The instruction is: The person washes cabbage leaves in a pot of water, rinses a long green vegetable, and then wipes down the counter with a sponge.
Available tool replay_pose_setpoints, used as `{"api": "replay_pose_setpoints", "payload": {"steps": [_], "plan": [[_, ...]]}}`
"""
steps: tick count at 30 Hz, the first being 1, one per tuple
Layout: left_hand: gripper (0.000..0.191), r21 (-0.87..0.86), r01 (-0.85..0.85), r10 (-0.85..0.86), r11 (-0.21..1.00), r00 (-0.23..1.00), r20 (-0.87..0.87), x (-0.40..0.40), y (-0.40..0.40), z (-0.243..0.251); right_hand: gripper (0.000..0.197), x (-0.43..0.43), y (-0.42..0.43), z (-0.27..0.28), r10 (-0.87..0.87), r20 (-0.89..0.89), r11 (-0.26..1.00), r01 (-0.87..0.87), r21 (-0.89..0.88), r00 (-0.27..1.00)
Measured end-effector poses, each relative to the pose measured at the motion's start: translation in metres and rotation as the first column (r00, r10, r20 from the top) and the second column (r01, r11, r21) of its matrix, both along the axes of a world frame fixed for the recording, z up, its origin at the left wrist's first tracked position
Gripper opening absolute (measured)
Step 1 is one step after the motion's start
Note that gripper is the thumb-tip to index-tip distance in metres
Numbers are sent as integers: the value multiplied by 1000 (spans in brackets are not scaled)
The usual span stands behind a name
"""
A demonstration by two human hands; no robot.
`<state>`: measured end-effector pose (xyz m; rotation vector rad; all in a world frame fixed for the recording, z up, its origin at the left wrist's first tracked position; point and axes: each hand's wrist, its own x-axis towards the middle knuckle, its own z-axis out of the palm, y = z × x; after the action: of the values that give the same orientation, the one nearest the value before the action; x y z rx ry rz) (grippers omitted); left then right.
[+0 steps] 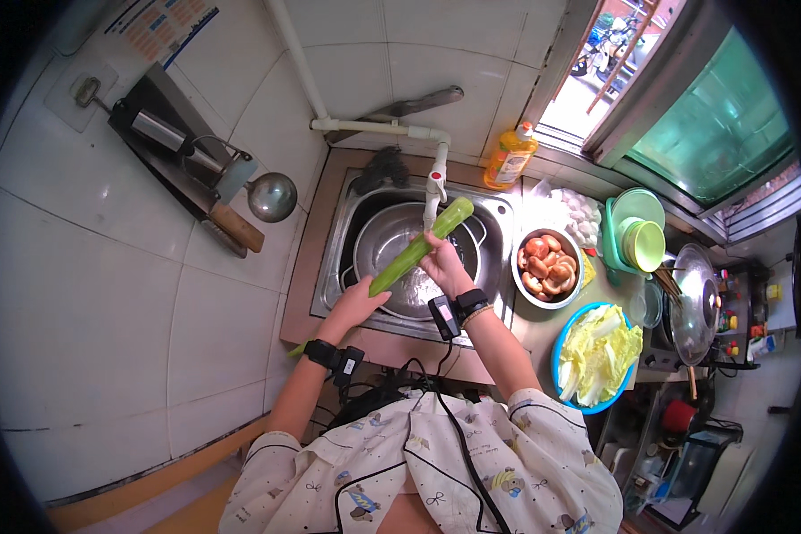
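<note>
A long green vegetable stalk (404, 261), probably celtuce, slants across the sink in both my hands. My left hand (358, 308) grips its lower part near the front rim. My right hand (445, 264) has its fingers around the upper part, just below the tap. The stalk's thick end rises past the white plastic tap (436, 183) on its right side. Under it, a round metal pot (372, 243) with loop handles rests in the steel sink (334, 253). Light glints on the pot's bottom, where water cannot be told for sure.
To the right stand a metal bowl (519, 288) of brownish-red, mushroom-like pieces and a blue basin (558, 374) of cabbage leaves. Dish soap (509, 159) stands behind. Farther right are green bowls (643, 245) and a lidded pan (694, 300). Cleavers (237, 227) and a ladle (272, 197) hang left.
</note>
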<state>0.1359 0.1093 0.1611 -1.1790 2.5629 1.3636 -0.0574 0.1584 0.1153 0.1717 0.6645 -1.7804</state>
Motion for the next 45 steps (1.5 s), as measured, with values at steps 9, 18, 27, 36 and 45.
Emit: {"api": "replay_pose_setpoints", "payload": {"steps": [9,18,27,36,45], "plan": [[33,101,-91,101,991,990,-98,21,17,7,17,18,9,6,219,79,972,-225,71,972],[22,534,-90,128,841,991,-35,60,33,16,27,1,25,-6,254,78,966,-257,36,964],[26,724,-152,166,672,985,53,79,38,24,30,-4,34,-7,160,180,984,-171,48,971],[30,749,-179,194,638,979,69,79,35,22,27,-9,32,-5,209,28,978,-209,20,978],[31,653,-185,133,734,983,130,79,32,4,41,5,28,-7,224,-180,973,-211,89,958]]}}
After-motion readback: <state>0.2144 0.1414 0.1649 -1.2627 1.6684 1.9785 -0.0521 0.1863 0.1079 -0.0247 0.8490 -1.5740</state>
